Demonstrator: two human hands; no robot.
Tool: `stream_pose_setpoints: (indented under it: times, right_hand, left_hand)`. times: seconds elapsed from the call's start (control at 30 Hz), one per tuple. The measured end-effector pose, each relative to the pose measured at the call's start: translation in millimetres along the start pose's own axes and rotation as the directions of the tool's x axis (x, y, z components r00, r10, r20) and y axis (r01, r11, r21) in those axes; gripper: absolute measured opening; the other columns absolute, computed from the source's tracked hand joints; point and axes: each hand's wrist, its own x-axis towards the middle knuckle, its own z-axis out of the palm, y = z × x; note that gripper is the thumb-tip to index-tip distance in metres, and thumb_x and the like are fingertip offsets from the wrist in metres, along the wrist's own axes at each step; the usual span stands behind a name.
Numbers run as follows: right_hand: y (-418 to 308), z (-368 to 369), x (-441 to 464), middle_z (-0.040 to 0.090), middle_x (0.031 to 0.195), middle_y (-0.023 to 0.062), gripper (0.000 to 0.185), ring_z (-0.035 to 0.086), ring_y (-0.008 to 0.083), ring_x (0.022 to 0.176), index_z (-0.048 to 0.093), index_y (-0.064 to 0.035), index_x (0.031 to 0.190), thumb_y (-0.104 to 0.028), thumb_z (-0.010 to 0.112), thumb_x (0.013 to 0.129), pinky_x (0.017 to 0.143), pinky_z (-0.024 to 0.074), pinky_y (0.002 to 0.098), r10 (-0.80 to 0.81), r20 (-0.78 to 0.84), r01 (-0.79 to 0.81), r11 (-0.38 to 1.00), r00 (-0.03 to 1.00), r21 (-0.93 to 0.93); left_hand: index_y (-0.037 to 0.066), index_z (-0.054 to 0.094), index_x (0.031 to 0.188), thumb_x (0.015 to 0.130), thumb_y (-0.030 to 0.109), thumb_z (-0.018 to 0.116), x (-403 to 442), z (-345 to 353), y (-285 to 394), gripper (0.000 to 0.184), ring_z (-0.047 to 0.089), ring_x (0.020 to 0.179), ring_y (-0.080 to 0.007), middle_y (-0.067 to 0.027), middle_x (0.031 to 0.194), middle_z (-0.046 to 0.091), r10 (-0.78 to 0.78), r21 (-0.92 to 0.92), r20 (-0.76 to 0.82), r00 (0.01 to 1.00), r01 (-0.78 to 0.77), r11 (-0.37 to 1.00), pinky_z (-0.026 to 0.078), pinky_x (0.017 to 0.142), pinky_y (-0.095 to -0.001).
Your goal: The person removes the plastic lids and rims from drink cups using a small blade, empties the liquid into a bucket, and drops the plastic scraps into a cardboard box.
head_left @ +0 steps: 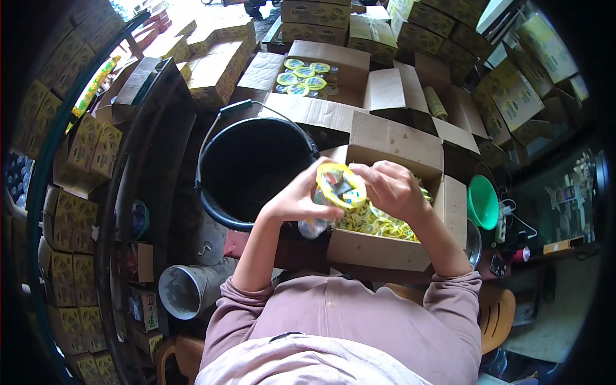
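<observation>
My left hand is wrapped round a clear plastic container with a yellow-rimmed top, tilted toward me. My right hand is at the right edge of that top, its thumb and fingers pinched together; whatever they pinch is too small to make out. Below both hands, an open cardboard box holds many yellow and green printed pieces. Left of my left hand stands a large black bucket with a raised handle.
Behind, an open carton holds several yellow-lidded containers. A green bowl sits at the right. A grey bucket lies tilted at lower left. Stacked printed cartons line the left side, with more at the back.
</observation>
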Motion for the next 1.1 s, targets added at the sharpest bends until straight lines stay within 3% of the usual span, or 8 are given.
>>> stream_pose_setpoints:
  times: [0.03, 0.1, 0.3, 0.43, 0.7, 0.83, 0.87, 1.1]
  right_hand:
    - [0.8, -7.4, -5.3, 0.048, 0.058, 0.0035, 0.042, 0.052, 0.0167, 0.053, 0.052, -0.0022, 0.109, 0.000, 0.058, 0.068, 0.053, 0.0460, 0.0298, 0.028, 0.013, -0.028, 0.999, 1.000, -0.030]
    - [-0.9, -19.4, -14.5, 0.048, 0.058, 0.0036, 0.042, 0.052, 0.0162, 0.053, 0.050, -0.0015, 0.110, -0.002, 0.059, 0.069, 0.054, 0.0466, 0.0293, 0.033, -0.029, -0.036, 0.996, 0.999, -0.087]
    - [-6.1, -59.4, -41.1, 0.051, 0.059, 0.0042, 0.042, 0.055, 0.0152, 0.056, 0.050, 0.0000, 0.111, -0.004, 0.059, 0.070, 0.056, 0.0482, 0.0278, 0.033, 0.000, -0.033, 0.988, 0.999, -0.151]
    - [2.6, -93.2, -67.6, 0.050, 0.058, 0.0036, 0.045, 0.055, 0.0150, 0.055, 0.049, -0.0002, 0.114, -0.003, 0.059, 0.070, 0.057, 0.0483, 0.0278, 0.064, 0.031, -0.056, 0.976, 0.997, -0.210]
    - [10.2, -136.5, -118.6, 0.051, 0.059, 0.0031, 0.046, 0.055, 0.0153, 0.057, 0.048, -0.0004, 0.115, -0.004, 0.057, 0.070, 0.058, 0.0484, 0.0286, 0.073, 0.067, -0.057, 0.977, 0.995, -0.208]
    - [13.1, -143.6, -133.0, 0.052, 0.060, 0.0028, 0.045, 0.055, 0.0161, 0.058, 0.048, -0.0001, 0.114, -0.004, 0.056, 0.070, 0.059, 0.0485, 0.0292, 0.079, 0.093, -0.061, 0.981, 0.993, -0.182]
    - [13.8, -143.1, -137.8, 0.052, 0.061, 0.0030, 0.045, 0.056, 0.0157, 0.059, 0.049, -0.0005, 0.114, -0.004, 0.056, 0.070, 0.059, 0.0484, 0.0291, 0.081, 0.087, -0.061, 0.975, 0.993, -0.214]
    - [11.4, -141.6, -146.0, 0.051, 0.061, 0.0039, 0.047, 0.055, 0.0162, 0.058, 0.049, -0.0003, 0.115, -0.005, 0.058, 0.069, 0.059, 0.0488, 0.0297, 0.144, 0.096, -0.133, 0.985, 0.985, -0.113]
  left_hand:
    - [0.000, 0.040, 0.112, 0.062, 0.014, 0.074, -1.3, 7.0, 6.2, 0.062, 0.053, 0.089, -0.0127, -0.0071, 0.094, 0.054, -0.086, -0.023, -0.070, 0.994, 0.085, 0.996, 0.044, 0.079, -0.0290]
    - [-0.002, 0.038, 0.113, 0.059, 0.015, 0.074, 4.0, 19.2, 6.1, 0.066, 0.055, 0.089, -0.0160, -0.0104, 0.094, 0.055, 0.115, 0.311, -0.069, 0.991, -0.088, 0.946, 0.044, 0.078, -0.0298]
    - [0.002, 0.042, 0.108, 0.057, 0.011, 0.075, 20.7, 83.8, 2.2, 0.061, 0.060, 0.083, -0.0186, -0.0114, 0.090, 0.059, 0.176, 0.517, -0.313, 0.933, 0.012, 0.856, 0.047, 0.075, -0.0292]
    - [0.002, 0.038, 0.113, 0.056, 0.008, 0.072, 36.3, 119.4, -0.8, 0.066, 0.058, 0.090, -0.0290, -0.0167, 0.094, 0.057, 0.111, 0.504, -0.291, 0.950, 0.054, 0.862, 0.046, 0.077, -0.0328]
    - [-0.001, 0.039, 0.110, 0.059, 0.014, 0.071, 60.8, 173.2, -12.3, 0.062, 0.058, 0.089, -0.0297, -0.0171, 0.094, 0.058, 0.075, 0.410, -0.178, 0.981, 0.005, 0.912, 0.045, 0.077, -0.0343]
    - [-0.004, 0.041, 0.109, 0.062, 0.018, 0.071, 64.5, 185.4, -19.6, 0.061, 0.058, 0.090, -0.0267, -0.0165, 0.093, 0.058, 0.036, 0.374, -0.157, 0.987, 0.026, 0.927, 0.044, 0.078, -0.0322]
    - [-0.002, 0.045, 0.103, 0.059, 0.012, 0.074, 65.0, 187.8, -24.8, 0.054, 0.055, 0.082, -0.0117, -0.0086, 0.088, 0.058, 0.054, 0.366, -0.175, 0.983, 0.014, 0.931, 0.045, 0.076, -0.0258]
    - [-0.002, 0.047, 0.104, 0.062, 0.015, 0.071, 66.7, 193.9, -37.8, 0.051, 0.055, 0.084, -0.0183, -0.0113, 0.092, 0.056, 0.043, 0.297, -0.041, 0.998, -0.029, 0.954, 0.044, 0.076, -0.0277]
